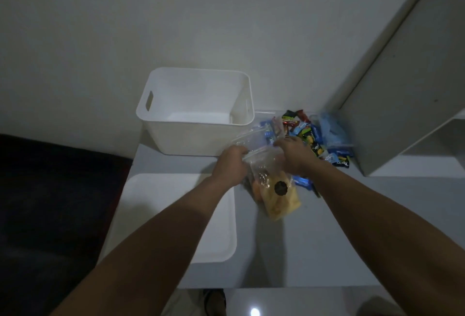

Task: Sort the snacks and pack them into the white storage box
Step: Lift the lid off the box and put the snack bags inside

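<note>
Your left hand (232,162) and right hand (293,155) both pinch the mouth of the clear zip bag (273,189), hanging just beside the empty white storage box (176,137). If that slippery film slides free, the yellow packets could spill onto the table (327,240).

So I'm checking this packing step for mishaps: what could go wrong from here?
1. Both hands, left hand and right hand, grip the top of the clear zip bag; if its mouth is open, the snacks inside could spill.
2. The loose snack pile lies just behind the right hand, so a pull could scatter wrappers.
3. The white storage box sits at the table's left edge and might be nudged off.
</note>
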A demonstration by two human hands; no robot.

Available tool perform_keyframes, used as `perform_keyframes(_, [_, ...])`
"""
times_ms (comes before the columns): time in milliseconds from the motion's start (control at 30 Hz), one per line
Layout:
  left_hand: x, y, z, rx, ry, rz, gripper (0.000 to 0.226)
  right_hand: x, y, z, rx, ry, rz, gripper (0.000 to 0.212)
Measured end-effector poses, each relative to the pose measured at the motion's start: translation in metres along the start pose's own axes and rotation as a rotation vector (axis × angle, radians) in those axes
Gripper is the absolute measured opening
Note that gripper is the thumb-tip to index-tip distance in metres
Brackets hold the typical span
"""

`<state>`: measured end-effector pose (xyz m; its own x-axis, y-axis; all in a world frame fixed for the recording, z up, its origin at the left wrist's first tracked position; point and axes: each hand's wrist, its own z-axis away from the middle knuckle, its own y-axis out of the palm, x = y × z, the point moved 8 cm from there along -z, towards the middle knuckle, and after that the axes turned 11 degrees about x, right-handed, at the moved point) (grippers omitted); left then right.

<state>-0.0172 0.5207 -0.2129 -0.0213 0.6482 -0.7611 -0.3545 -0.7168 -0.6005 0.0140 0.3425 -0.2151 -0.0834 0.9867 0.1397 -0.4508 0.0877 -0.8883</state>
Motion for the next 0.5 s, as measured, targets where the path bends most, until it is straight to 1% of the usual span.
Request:
perform_keyframes(67, [0.002, 0.007, -0.014, 0.022, -0.01, -0.036, 0.042, -0.003, 0.001, -0.007, 0.03, -0.009, 0.014, 0.067])
perform_keyframes(167, [-0.002, 0.008, -0.025, 0.008, -0.018, -0.104, 0.025, -0.007, -0.003, -0.013, 0.015, -0.009, 0.048, 0.06])
perform_keyframes(200, [-0.005, 0.008, -0.028, 0.015, -0.021, -0.122, 0.024, -0.01, -0.003, -0.014, 0.015, -0.009, 0.062, 0.055])
perform_keyframes(267, [-0.008, 0.009, -0.036, 0.041, -0.029, -0.161, 0.031, -0.012, -0.003, -0.013, 0.034, -0.024, 0.079, 0.038])
perform_keyframes(333, [-0.009, 0.011, -0.043, 0.065, -0.051, -0.223, 0.034, -0.016, -0.001, -0.011, 0.08, -0.043, 0.02, 0.021])
perform_keyframes(433, [-0.008, 0.02, -0.049, 0.107, -0.112, -0.273, 0.03, -0.021, 0.001, -0.005, 0.146, -0.08, -0.057, 0.013])
perform_keyframes(500, [-0.008, 0.03, -0.054, 0.156, -0.132, -0.301, 0.022, -0.025, -0.001, -0.002, 0.18, -0.093, -0.062, 0.011])
